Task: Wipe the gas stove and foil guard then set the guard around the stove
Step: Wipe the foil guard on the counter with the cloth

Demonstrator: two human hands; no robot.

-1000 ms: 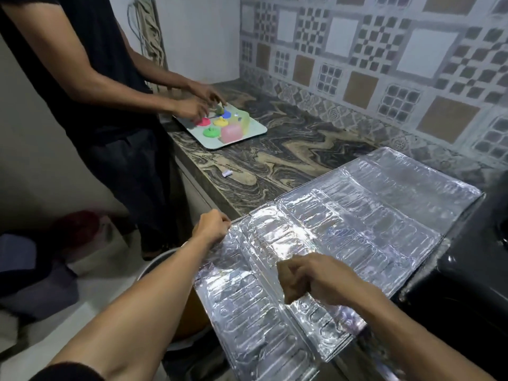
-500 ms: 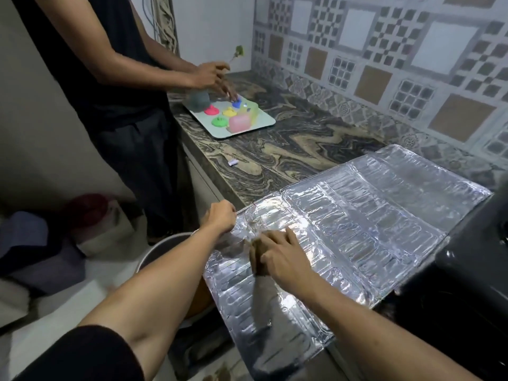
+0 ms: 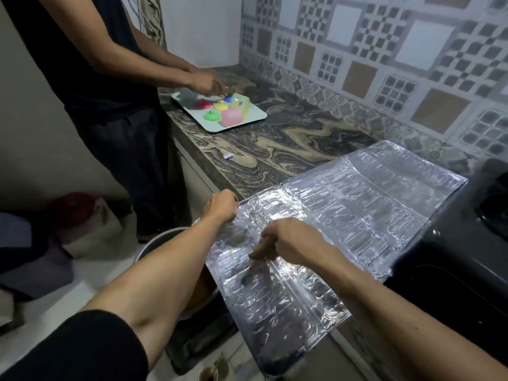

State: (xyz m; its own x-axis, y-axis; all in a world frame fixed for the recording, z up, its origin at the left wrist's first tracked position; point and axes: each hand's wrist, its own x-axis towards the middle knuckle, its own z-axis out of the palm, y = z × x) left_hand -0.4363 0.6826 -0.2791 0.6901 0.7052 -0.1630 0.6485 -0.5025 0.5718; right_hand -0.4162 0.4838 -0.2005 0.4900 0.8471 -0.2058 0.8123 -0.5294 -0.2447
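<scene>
On the marbled tabletop (image 3: 288,149), the left hand (image 3: 224,206) is gripping the crinkled silver foil guard (image 3: 357,204); the right hand (image 3: 291,240) is clutching a brownish cloth (image 3: 261,247).

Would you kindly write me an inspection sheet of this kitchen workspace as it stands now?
Surface: marbled counter, partly covered by the guard.
Job's things: foil guard lies flat and unfolded, overhanging the counter's front edge; black stove at its right edge.
Clutter: tray of coloured toys; small white scrap.
Grippers: left hand grips the guard's near-left edge; right hand presses a brownish cloth on the foil.
Cables: wires on the far wall.
Surroundings: second person handling the tray; pot and bags on the floor.
</scene>
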